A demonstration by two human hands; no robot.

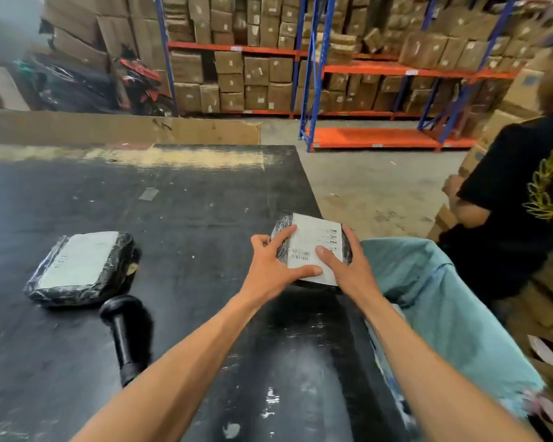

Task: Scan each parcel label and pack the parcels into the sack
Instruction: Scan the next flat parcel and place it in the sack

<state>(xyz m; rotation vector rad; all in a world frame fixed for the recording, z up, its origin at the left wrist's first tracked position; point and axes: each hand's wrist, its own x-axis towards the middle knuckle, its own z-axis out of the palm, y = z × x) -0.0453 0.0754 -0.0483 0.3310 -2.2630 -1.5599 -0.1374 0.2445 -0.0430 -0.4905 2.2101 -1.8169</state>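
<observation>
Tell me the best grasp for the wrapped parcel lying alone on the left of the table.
Probably pinch the wrapped parcel across its two long side edges, coming from above. It lies flat on the black table with its label up, both long edges look exposed, and the scanner beside its near end partly crowds a low approach from there. Both hands are busy with the other parcel.

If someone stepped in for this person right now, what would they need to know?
Left hand and right hand: both grip the labelled parcel at the table's right edge, label up.
Second parcel lies on the table to the left, untouched; the black handheld scanner lies beside it, in no hand.
Pale blue sack hangs just right of the table.
Done: cannot tell whether the held parcel has been scanned.
Left: bag the held parcel, then scan and bag the other.
</observation>
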